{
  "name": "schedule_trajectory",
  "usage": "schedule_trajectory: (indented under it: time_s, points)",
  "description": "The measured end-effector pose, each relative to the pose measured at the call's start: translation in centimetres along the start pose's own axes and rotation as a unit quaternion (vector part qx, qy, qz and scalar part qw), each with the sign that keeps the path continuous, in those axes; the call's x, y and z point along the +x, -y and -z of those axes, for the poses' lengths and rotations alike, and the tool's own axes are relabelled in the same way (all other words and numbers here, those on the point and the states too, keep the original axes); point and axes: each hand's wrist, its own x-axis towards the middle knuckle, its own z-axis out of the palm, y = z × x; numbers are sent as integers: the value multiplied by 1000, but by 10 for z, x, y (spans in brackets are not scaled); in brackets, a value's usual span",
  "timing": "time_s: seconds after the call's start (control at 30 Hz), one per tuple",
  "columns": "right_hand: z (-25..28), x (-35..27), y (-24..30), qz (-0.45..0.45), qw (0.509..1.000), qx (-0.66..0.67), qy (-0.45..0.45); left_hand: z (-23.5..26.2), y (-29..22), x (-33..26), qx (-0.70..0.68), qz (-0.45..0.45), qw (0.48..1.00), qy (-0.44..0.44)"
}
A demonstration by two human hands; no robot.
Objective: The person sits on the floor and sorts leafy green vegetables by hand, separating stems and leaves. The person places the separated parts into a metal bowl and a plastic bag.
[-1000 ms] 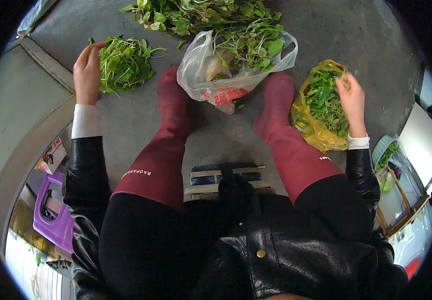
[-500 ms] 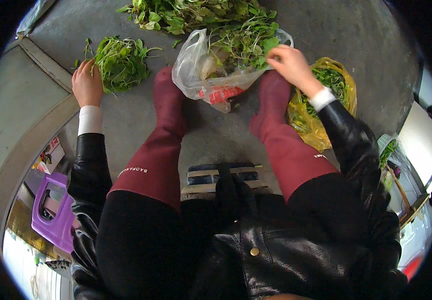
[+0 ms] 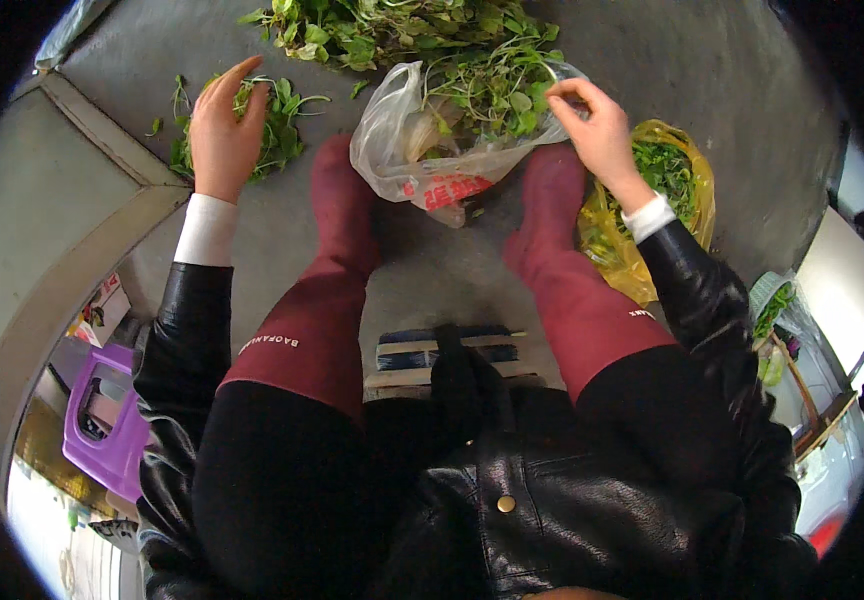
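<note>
Left hand (image 3: 224,140), 10 o'clock: grip parted, seemingly empty, over loose leafy greens (image 3: 280,145). Right hand (image 3: 600,140), 1 o'clock: grip nearly closed beside translucent plastic bag (image 3: 384,150), 12 o'clock; hold unclear. Snagging its rim could spill stemmed greens (image 3: 497,95).

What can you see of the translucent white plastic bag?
The translucent white plastic bag, red print on its near side, is crinkled and open-topped, sitting on the grey floor between two dark red boots. Leafy green stems heap its right part, hiding much of its far rim; a pale, unclear lump lies left of them. The bare right hand is at its right edge; whether it touches the bag is unclear.
</note>
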Motion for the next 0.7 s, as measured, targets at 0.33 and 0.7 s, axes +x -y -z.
schedule_trajectory:
  time_s: [0.33, 0.7]
  points:
    - [33, -4, 81, -90, 960, 189, 186, -38, -139, 16, -228, -236, 938, 117]
    - [14, -6, 104, -36, 957, 94, 272, -44, -157, -1, -239, -171, 907, 302]
